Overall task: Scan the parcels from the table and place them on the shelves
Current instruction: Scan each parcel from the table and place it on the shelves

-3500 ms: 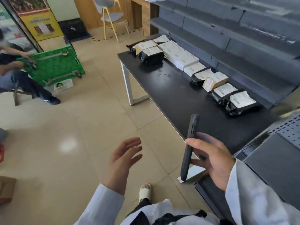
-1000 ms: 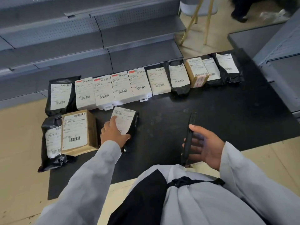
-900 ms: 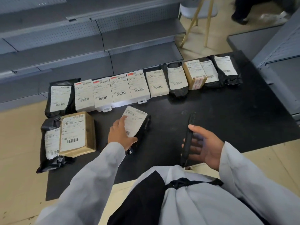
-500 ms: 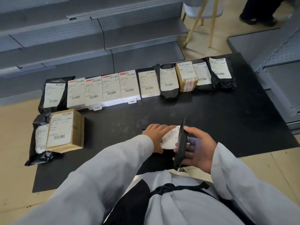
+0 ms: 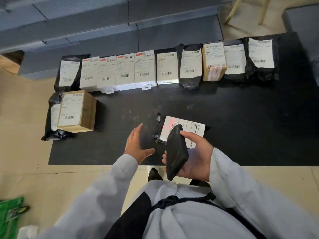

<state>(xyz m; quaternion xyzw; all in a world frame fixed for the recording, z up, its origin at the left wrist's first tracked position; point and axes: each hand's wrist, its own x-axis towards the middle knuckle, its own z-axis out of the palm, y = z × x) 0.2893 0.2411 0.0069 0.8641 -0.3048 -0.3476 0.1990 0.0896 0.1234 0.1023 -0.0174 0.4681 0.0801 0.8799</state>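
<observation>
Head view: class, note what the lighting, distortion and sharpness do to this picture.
Head view: a red scanner glow falls on the label of the black parcel beneath the handheld scanner; wide-angle distortion bows the table edges; the far labels' print is too soft to read; the green object at bottom left is smeared.

Likely a parcel depot: labelled parcels [image 5: 125, 70] (barcoded), grey shelves [image 5: 172, 30].

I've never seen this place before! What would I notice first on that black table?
A red glow falls on the white label of the black parcel at the table's near edge, under the black scanner gripped by the right hand. Behind it a long row of labelled parcels lines the far edge.
</observation>
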